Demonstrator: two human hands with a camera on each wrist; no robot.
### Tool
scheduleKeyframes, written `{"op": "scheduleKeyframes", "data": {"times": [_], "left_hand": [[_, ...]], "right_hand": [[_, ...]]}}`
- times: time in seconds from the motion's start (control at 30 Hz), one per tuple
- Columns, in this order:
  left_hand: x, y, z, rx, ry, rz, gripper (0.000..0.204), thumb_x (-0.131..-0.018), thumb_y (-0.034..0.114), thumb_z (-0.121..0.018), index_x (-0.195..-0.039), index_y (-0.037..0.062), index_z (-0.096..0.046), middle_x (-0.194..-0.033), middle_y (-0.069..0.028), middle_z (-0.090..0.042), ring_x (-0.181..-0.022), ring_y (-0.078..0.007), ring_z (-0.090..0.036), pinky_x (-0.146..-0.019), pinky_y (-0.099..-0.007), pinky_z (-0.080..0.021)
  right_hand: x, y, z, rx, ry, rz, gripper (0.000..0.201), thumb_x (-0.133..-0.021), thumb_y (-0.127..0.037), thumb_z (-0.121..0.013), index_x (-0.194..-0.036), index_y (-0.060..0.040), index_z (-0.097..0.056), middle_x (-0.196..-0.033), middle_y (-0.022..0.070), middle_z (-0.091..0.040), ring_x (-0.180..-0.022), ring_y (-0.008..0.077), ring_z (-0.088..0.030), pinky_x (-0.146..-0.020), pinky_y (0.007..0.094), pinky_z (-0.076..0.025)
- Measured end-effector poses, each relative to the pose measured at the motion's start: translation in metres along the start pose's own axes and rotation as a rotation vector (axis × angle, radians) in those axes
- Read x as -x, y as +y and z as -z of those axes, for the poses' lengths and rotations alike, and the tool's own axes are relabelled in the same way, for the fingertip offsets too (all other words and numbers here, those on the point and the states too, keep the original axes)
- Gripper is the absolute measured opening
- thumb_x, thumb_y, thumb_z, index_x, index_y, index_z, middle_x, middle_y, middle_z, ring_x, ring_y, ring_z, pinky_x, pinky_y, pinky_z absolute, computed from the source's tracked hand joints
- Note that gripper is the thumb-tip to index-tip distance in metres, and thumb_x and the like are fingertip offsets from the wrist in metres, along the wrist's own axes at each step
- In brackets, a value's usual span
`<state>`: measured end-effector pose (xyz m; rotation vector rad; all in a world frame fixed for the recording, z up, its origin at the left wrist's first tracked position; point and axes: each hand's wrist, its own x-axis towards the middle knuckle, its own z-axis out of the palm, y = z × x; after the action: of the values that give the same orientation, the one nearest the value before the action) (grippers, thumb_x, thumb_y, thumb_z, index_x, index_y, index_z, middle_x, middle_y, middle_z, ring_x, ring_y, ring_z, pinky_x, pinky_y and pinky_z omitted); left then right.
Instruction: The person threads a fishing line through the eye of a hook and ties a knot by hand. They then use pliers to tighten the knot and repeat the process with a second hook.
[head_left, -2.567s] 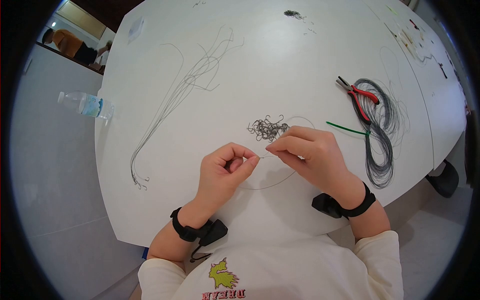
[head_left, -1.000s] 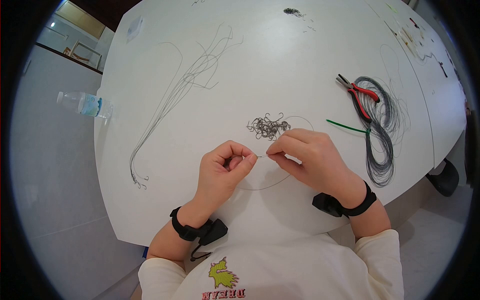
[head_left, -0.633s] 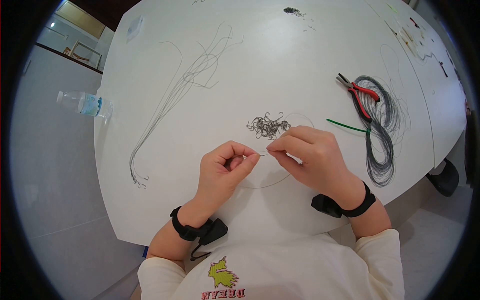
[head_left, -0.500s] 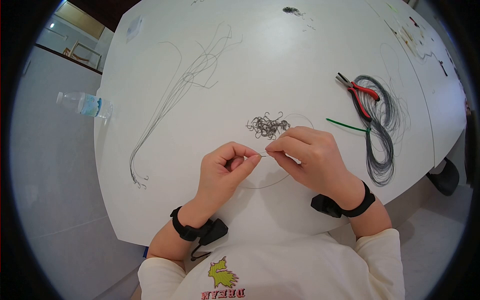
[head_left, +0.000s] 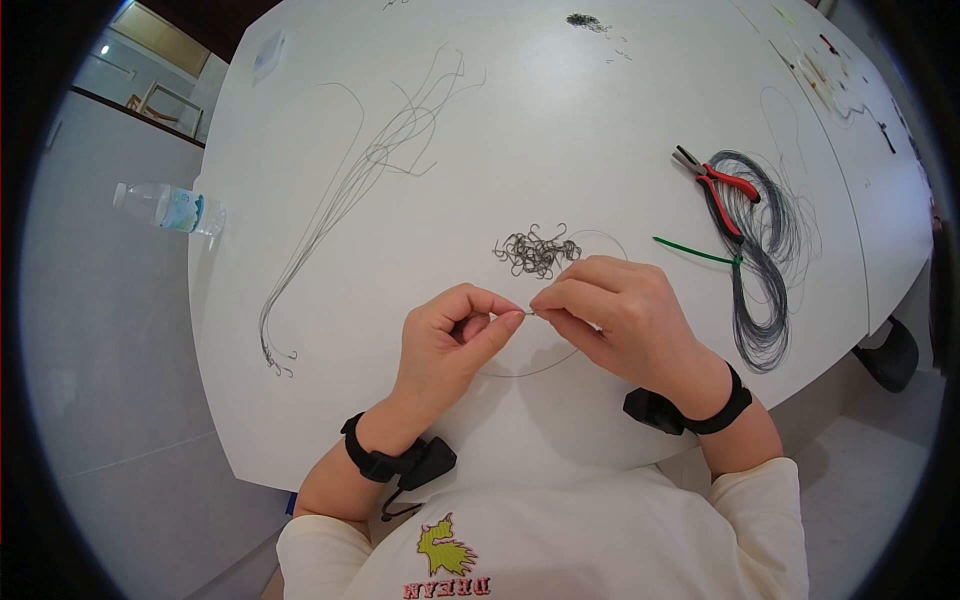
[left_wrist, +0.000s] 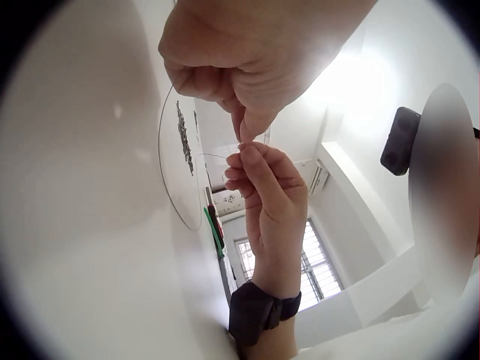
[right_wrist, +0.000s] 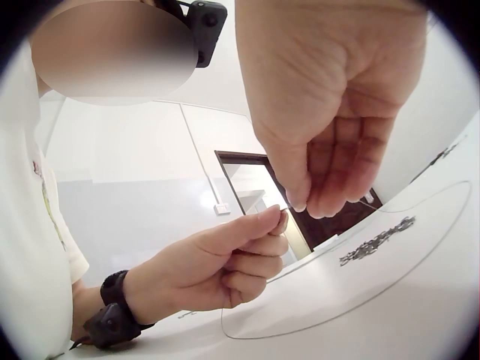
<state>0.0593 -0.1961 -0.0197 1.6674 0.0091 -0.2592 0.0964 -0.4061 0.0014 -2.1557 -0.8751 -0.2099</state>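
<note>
Left hand: we saw the left hand (head_left: 447, 335) curled, thumb and forefinger pinching something tiny at their tips; we could not tell whether it was a hook or only the wire end.
Right hand: the right hand (head_left: 620, 312) was curled too, its fingertips (right_wrist: 298, 201) pinching the thin grey wire (right_wrist: 352, 304) right against the left hand's tips.
Wire: the thin grey wire ran from the pinch in a wide loop lying on the round white table (head_left: 560, 110), curving under the right hand and round to the near side.
Hooks: the small pile of dark metal hooks (head_left: 536, 252) lay just beyond the hands, apart from them.
Change: across the last seconds we noted the gap between the two pinches closing, until the fingertips met; the loop and pile had not shifted. We judged this to be fine fitting of wire to a small piece, well engaged but not visibly finished.
Right side: the red-handled pliers (head_left: 717, 190) rested on the coil of dark wire (head_left: 762, 250), with a green cable tie (head_left: 695, 258) beside it.
Far left: a bundle of long loose grey wires (head_left: 350, 195) lay spread on the table; a clear plastic water bottle (head_left: 168, 209) lay off its left edge.
</note>
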Motion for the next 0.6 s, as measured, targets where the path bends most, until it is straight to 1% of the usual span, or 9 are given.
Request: {"op": "scheduleKeyframes", "data": {"times": [0.07, 0.2, 0.27, 0.37, 0.43, 0.47, 0.53, 0.57, 0.6], "left_hand": [[0.0007, 0.0005, -0.0004, 0.009, 0.005, -0.003, 0.004, -0.09, 0.004, -0.071, -0.093, 0.0023, -0.068, -0.07, 0.0105, -0.044, -0.065, 0.0002, -0.035, -0.059, -0.0167, -0.03], [0.0008, 0.0031, -0.0016, 0.042, 0.021, 0.021, 0.006, -0.09, 0.006, -0.071, -0.091, 0.003, -0.067, -0.071, 0.0109, -0.043, -0.065, 0.0004, -0.035, -0.059, -0.0165, -0.029], [0.0001, 0.0015, -0.0012, 0.079, 0.026, 0.045, 0.009, -0.09, 0.01, -0.071, -0.09, 0.003, -0.067, -0.068, 0.0098, -0.041, -0.064, -0.0008, -0.035, -0.059, -0.0179, -0.031], [0.0001, 0.0048, -0.0017, 0.12, 0.019, 0.087, 0.009, -0.09, 0.011, -0.071, -0.09, 0.0028, -0.066, -0.069, 0.01, -0.043, -0.065, -0.0008, -0.037, -0.061, -0.0173, -0.033], [0.0004, 0.0055, -0.0022, 0.137, 0.013, 0.097, 0.009, -0.09, 0.011, -0.071, -0.09, 0.0028, -0.066, -0.07, 0.0099, -0.044, -0.066, -0.0008, -0.037, -0.062, -0.0172, -0.033], [0.0007, 0.0059, -0.0024, 0.154, 0.007, 0.107, 0.01, -0.091, 0.011, -0.071, -0.09, 0.0027, -0.066, -0.07, 0.0099, -0.044, -0.066, -0.0008, -0.037, -0.062, -0.017, -0.034], [0.002, 0.0085, -0.0027, 0.152, 0.001, 0.119, 0.01, -0.091, 0.012, -0.07, -0.089, 0.0045, -0.064, -0.071, 0.0104, -0.045, -0.067, -0.0006, -0.037, -0.064, -0.0173, -0.033], [0.0026, 0.0092, -0.0029, 0.149, -0.006, 0.13, 0.01, -0.092, 0.013, -0.068, -0.087, 0.0063, -0.062, -0.073, 0.011, -0.045, -0.069, -0.0004, -0.036, -0.065, -0.0176, -0.032], [0.0028, 0.0086, -0.003, 0.149, -0.006, 0.129, 0.01, -0.092, 0.013, -0.068, -0.087, 0.0063, -0.062, -0.073, 0.011, -0.045, -0.069, -0.0004, -0.036, -0.065, -0.0176, -0.032]], "right_hand": [[0.0003, 0.0005, -0.0006, -0.004, -0.009, 0.004, 0.009, -0.077, -0.007, -0.073, -0.084, -0.008, -0.067, -0.076, 0.0032, -0.063, -0.069, 0.0219, -0.064, -0.057, 0.0328, -0.051], [-0.0002, -0.0009, -0.0031, -0.06, -0.031, -0.017, 0.018, -0.075, -0.009, -0.075, -0.09, -0.0086, -0.066, -0.077, 0.0039, -0.063, -0.069, 0.0228, -0.063, -0.059, 0.0332, -0.051], [-0.001, -0.0022, -0.0022, -0.096, -0.028, -0.033, 0.021, -0.075, -0.01, -0.076, -0.093, -0.009, -0.066, -0.078, 0.0039, -0.063, -0.07, 0.0229, -0.063, -0.059, 0.0333, -0.051], [-0.0028, -0.003, 0.0004, -0.032, -0.064, 0.022, 0.021, -0.075, -0.01, -0.076, -0.092, -0.0097, -0.063, -0.076, 0.0028, -0.06, -0.07, 0.0217, -0.062, -0.059, 0.0333, -0.05], [-0.0019, -0.0008, -0.0018, 0.045, -0.056, 0.095, 0.017, -0.076, -0.01, -0.075, -0.085, -0.0097, -0.061, -0.073, 0.0018, -0.057, -0.069, 0.0204, -0.06, -0.058, 0.0325, -0.05], [-0.0014, 0.0, -0.0034, 0.045, -0.056, 0.095, 0.017, -0.076, -0.01, -0.075, -0.085, -0.0097, -0.061, -0.073, 0.0018, -0.057, -0.069, 0.0204, -0.06, -0.058, 0.0325, -0.05], [-0.0006, 0.0014, -0.007, 0.058, 0.002, 0.135, 0.017, -0.075, -0.009, -0.075, -0.079, -0.0094, -0.058, -0.071, 0.0014, -0.054, -0.067, 0.0196, -0.058, -0.056, 0.0315, -0.049], [-0.0005, 0.0021, -0.0078, 0.059, 0.002, 0.135, 0.017, -0.075, -0.009, -0.075, -0.079, -0.0094, -0.058, -0.071, 0.0014, -0.054, -0.067, 0.0196, -0.058, -0.056, 0.0315, -0.049], [-0.0006, 0.0029, -0.0084, 0.062, 0.008, 0.145, 0.016, -0.072, -0.006, -0.077, -0.081, -0.0089, -0.063, -0.071, 0.002, -0.058, -0.065, 0.0203, -0.059, -0.055, 0.0313, -0.048]]}}
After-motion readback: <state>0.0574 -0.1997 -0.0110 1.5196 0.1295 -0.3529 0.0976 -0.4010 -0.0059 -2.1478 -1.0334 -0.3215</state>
